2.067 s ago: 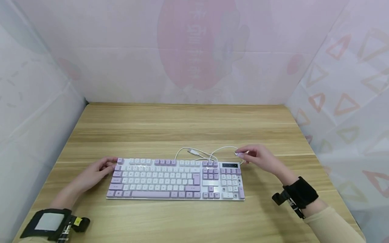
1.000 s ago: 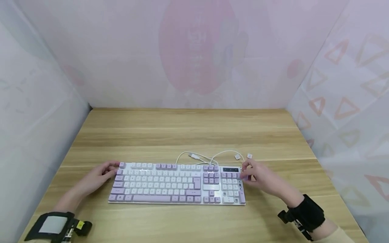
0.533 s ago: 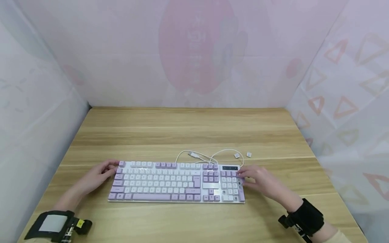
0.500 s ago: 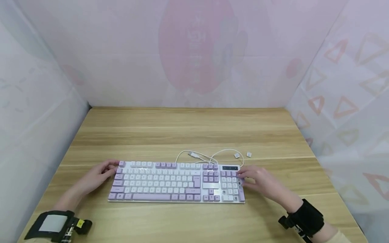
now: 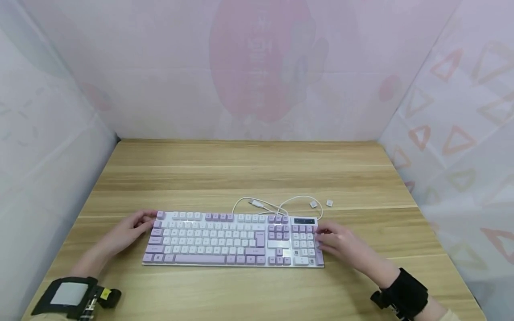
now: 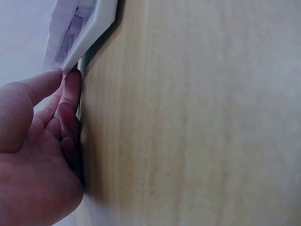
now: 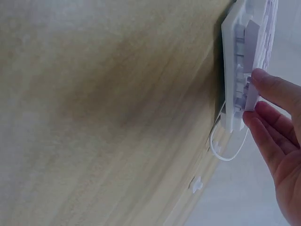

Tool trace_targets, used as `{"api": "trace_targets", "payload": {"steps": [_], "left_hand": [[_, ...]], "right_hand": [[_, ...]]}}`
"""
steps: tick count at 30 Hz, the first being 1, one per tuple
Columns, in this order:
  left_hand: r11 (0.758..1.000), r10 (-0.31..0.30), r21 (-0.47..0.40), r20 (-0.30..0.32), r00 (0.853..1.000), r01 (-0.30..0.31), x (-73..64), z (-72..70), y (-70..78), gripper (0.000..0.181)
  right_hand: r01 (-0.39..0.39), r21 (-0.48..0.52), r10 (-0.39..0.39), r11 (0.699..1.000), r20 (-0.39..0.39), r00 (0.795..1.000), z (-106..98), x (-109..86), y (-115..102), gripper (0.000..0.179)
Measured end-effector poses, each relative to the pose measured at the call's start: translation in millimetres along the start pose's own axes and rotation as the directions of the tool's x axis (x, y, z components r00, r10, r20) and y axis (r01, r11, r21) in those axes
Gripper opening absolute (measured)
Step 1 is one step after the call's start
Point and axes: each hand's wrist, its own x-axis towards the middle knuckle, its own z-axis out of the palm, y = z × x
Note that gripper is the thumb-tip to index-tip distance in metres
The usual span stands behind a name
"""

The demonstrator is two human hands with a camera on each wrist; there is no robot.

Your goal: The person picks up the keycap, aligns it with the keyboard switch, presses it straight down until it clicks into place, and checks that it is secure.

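Observation:
A white and lilac keyboard (image 5: 209,240) lies on the wooden table, its right end near my right hand. My left hand (image 5: 127,232) grips its left edge; in the left wrist view the thumb lies at the white corner and the fingertips tuck beside and under it. At the right end of the number pad my right hand (image 5: 343,245) pinches a lilac keycap (image 7: 251,96) between thumb and finger, best seen in the right wrist view. Small dark-centred squares show among the number pad keys. Two loose white keycaps (image 5: 329,203) sit behind the keyboard's right end.
A white cable (image 5: 301,196) with a USB plug (image 5: 255,203) is looped behind the keyboard. Bare wooden tabletop (image 5: 241,169) spreads behind and in front. Pale printed cloth walls (image 5: 168,98) enclose the back and sides.
About two seconds ago the right hand held a white keycap behind the keyboard; that keycap now lies on the table. The hand came down to the number pad's right edge. The left hand stayed.

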Motion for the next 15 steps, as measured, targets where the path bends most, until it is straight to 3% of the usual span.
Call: {"api": "trace_targets", "payload": {"steps": [9, 15], "left_hand": [[1.0, 0.012, 0.001, 0.002, 1.0, -0.012, -0.4, -0.7, 2.6, 0.048], [1.0, 0.003, 0.001, 0.003, 1.0, -0.003, 0.1, -0.4, 1.5, 0.05]], "right_hand": [[-0.053, 0.067, 0.056, 0.996, -0.037, 0.998, 5.0, -3.4, -1.5, 0.023], [0.016, -0.03, -0.017, 0.999, -0.057, 0.998, 7.0, -5.0, -1.7, 0.021]]}}
